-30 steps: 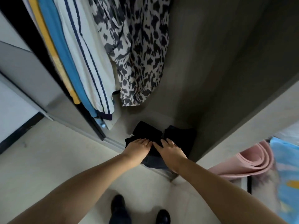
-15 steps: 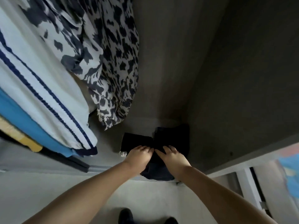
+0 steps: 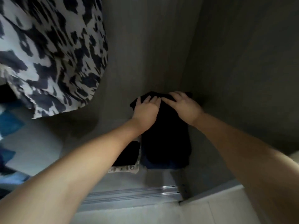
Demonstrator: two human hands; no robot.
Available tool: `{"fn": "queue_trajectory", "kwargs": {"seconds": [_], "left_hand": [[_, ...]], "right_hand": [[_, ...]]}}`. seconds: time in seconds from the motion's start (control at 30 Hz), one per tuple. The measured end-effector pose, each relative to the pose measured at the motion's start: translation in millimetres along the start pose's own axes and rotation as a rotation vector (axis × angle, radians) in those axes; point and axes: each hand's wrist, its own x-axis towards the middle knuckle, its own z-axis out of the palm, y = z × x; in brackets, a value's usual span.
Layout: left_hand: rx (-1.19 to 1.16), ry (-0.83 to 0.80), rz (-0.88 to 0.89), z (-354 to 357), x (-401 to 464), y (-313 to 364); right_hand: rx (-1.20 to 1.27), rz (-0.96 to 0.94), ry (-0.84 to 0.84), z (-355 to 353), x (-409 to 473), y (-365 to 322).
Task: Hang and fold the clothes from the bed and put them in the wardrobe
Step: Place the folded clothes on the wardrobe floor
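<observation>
- Landmark: the folded black garment (image 3: 166,143) lay on the wardrobe floor (image 3: 90,126), in the right rear corner, close against the side wall (image 3: 242,70).
- The left hand (image 3: 146,113) rested palm down on the far left part of the black garment, fingers fairly straight and spread over the cloth; it pressed rather than gripped.
- The right hand (image 3: 183,105) lay on the far right part of the same garment, fingers extended flat over the fabric, nothing pinched. The fingertips of both hands nearly met.
- Just left of the garment's near end sat a second dark folded item (image 3: 127,153), atop a pale patterned piece (image 3: 124,168), partly hidden by the left forearm.
- Up and left of the garment hung a black-and-white patterned dress (image 3: 51,54).
- Nearer than the garment ran the metal door track (image 3: 132,194) at the wardrobe's front edge.
</observation>
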Motion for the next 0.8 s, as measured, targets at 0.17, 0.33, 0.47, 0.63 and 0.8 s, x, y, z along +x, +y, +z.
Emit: {"fn": "queue_trajectory", "kwargs": {"seconds": [0.17, 0.33, 0.47, 0.63, 0.8], "left_hand": [[-0.120, 0.009, -0.037, 113, 21, 31], [-0.183, -0.282, 0.044, 251, -26, 63], [-0.169, -0.254, 0.096, 292, -36, 73], [-0.244, -0.346, 0.126, 289, -40, 71], [-0.304, -0.470, 0.142, 226, -29, 47]], "right_hand": [[-0.065, 0.076, -0.003, 97, 2, 24], [0.154, 0.271, -0.303, 241, -36, -9], [0.037, 0.307, -0.249, 288, -52, -20], [-0.033, 0.305, -0.307, 279, -54, -21], [-0.022, 0.272, -0.590, 224, -50, -14]]}}
